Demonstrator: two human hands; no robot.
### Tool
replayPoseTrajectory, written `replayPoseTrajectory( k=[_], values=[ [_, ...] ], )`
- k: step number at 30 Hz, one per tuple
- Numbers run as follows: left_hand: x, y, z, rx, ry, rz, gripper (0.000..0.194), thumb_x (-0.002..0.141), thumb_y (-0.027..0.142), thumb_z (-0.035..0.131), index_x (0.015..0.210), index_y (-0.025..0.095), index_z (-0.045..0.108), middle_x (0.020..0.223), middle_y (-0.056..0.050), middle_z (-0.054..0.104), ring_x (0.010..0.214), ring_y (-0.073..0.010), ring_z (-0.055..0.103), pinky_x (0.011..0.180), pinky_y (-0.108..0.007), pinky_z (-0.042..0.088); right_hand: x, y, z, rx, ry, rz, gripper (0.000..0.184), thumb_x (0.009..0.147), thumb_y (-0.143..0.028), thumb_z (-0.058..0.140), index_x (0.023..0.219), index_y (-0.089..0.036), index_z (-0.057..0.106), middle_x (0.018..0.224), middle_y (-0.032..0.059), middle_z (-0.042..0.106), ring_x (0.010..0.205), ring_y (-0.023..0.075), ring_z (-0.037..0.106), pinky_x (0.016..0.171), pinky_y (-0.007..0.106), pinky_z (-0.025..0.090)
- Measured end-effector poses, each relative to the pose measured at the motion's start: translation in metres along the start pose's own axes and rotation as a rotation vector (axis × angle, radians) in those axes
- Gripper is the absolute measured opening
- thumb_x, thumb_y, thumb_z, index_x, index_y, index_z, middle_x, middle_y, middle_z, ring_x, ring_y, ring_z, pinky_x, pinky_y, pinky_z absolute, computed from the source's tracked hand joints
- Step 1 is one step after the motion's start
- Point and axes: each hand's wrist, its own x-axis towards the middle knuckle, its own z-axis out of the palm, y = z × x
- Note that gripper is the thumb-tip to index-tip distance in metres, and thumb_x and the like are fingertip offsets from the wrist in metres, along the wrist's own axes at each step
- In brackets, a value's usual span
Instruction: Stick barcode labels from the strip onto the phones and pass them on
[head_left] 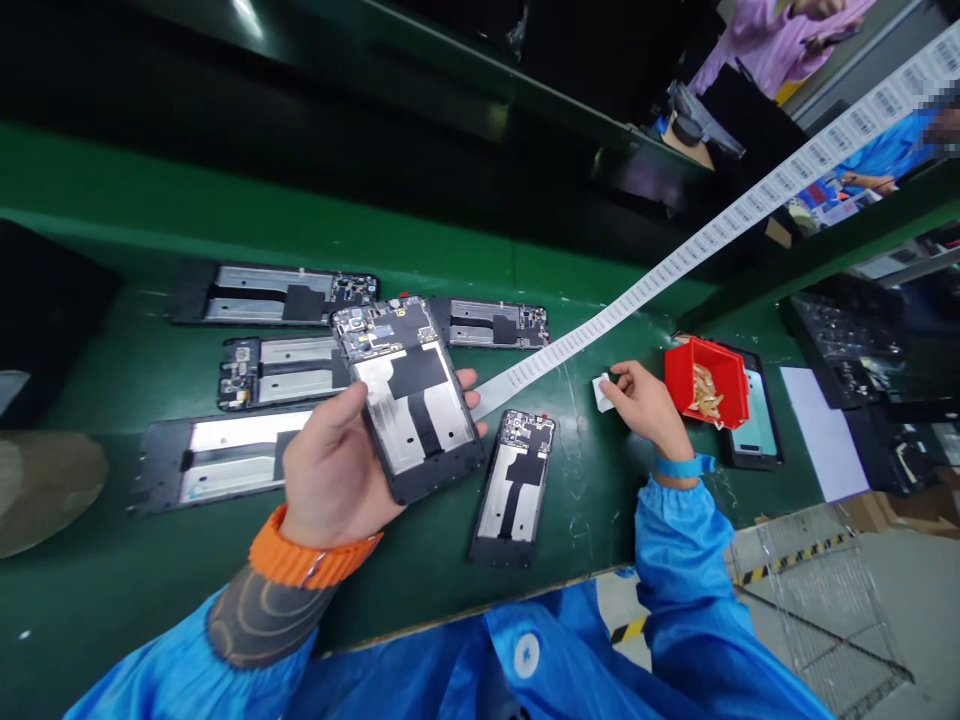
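Observation:
My left hand [337, 460] is wrapped round an opened phone body [427, 400], tilted up off the bench with its circuit board and silver frame showing. In my right hand [637, 395], thumb and fingers pinch a small white piece [602, 393], perhaps a folded label or a bit of paper. A long strip of barcode labels [645, 292] slopes from the upper right down to the bench, its lower end passing near my left fingertips. Just right of the held phone lies another opened phone [514, 490]. Several more opened phones [281, 295] lie on the left side.
A red bin [739, 390] with small tan pieces [705, 392] stands right of my right hand, beside a dark-framed device [757, 425]. White paper [821, 432] lies farther right. Two people, in pink [772, 45] and blue [892, 150], are beyond the bench.

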Motion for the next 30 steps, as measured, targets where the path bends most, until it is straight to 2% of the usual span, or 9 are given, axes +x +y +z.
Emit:
replayPoseTrajectory(
  k=[5,11,16,18,21,24,27,30],
  values=[
    [-0.001,-0.001,0.000,0.009,0.028,-0.008,0.056,0.088,0.046,0.061,0.138,0.020,0.063,0.135,-0.015,0.067,0.122,-0.0398,0.065,0.100,-0.061,0.055,-0.001,-0.006,0.002,0.088,-0.053,-0.083,0.024,0.086,-0.035,0.059,0.101,-0.018,0.065,0.075,0.0004,0.065,0.067,0.0172,0.060,0.068,0.032,0.048],
    [-0.003,-0.002,0.000,0.000,0.010,-0.008,0.052,0.085,0.047,0.063,0.130,0.021,0.068,0.135,-0.014,0.068,0.126,-0.0409,0.062,0.099,-0.060,0.057,0.000,-0.011,0.007,0.087,-0.001,-0.196,0.026,0.082,-0.028,0.061,0.105,-0.018,0.067,0.087,0.0043,0.067,0.076,0.0184,0.061,0.076,0.034,0.051],
    [-0.005,-0.005,0.004,0.012,0.018,0.028,0.050,0.087,0.047,0.063,0.129,0.021,0.069,0.134,-0.013,0.068,0.124,-0.0402,0.063,0.098,-0.057,0.058,-0.003,-0.022,0.011,0.150,0.097,-0.294,0.016,0.089,-0.028,0.057,0.096,-0.020,0.069,0.091,0.0064,0.070,0.084,0.0211,0.065,0.081,0.037,0.052],
    [-0.006,-0.009,0.004,0.005,-0.019,0.024,0.047,0.089,0.046,0.061,0.126,0.019,0.071,0.135,-0.014,0.067,0.121,-0.0392,0.065,0.097,-0.058,0.059,-0.011,-0.036,0.015,0.286,0.134,-0.303,0.018,0.094,-0.030,0.054,0.097,-0.021,0.070,0.092,0.0057,0.069,0.078,0.0193,0.066,0.074,0.035,0.053],
    [-0.006,-0.017,0.003,0.013,-0.157,-0.027,0.045,0.086,0.046,0.064,0.119,0.017,0.074,0.132,-0.016,0.068,0.113,-0.0382,0.068,0.093,-0.058,0.060,-0.028,-0.063,0.024,0.496,0.071,-0.323,0.020,0.098,-0.031,0.054,0.108,-0.023,0.070,0.094,0.0040,0.068,0.059,0.0133,0.061,0.058,0.031,0.051],
    [-0.006,-0.024,0.002,0.056,-0.268,-0.036,0.052,0.079,0.048,0.072,0.121,0.017,0.073,0.123,-0.015,0.072,0.103,-0.0349,0.072,0.086,-0.052,0.063,-0.044,-0.086,0.037,0.620,-0.016,-0.376,0.022,0.095,-0.028,0.062,0.117,-0.025,0.066,0.092,0.0023,0.070,0.064,0.0137,0.063,0.060,0.029,0.052],
    [-0.007,-0.028,-0.001,0.150,-0.310,-0.024,0.064,0.079,0.048,0.074,0.134,0.017,0.065,0.111,-0.015,0.075,0.092,-0.0321,0.074,0.081,-0.046,0.063,-0.050,-0.095,0.046,0.742,-0.061,-0.359,0.013,0.092,-0.026,0.067,0.104,-0.024,0.063,0.088,0.0015,0.071,0.072,0.0149,0.067,0.065,0.029,0.053],
    [-0.010,-0.032,-0.005,0.233,-0.361,-0.049,0.067,0.081,0.048,0.073,0.138,0.015,0.061,0.107,-0.016,0.075,0.089,-0.0335,0.075,0.078,-0.045,0.063,-0.049,-0.096,0.050,0.785,-0.043,-0.342,0.009,0.089,-0.027,0.070,0.088,-0.023,0.062,0.089,0.0027,0.073,0.076,0.0157,0.068,0.067,0.029,0.054]
  ],
)
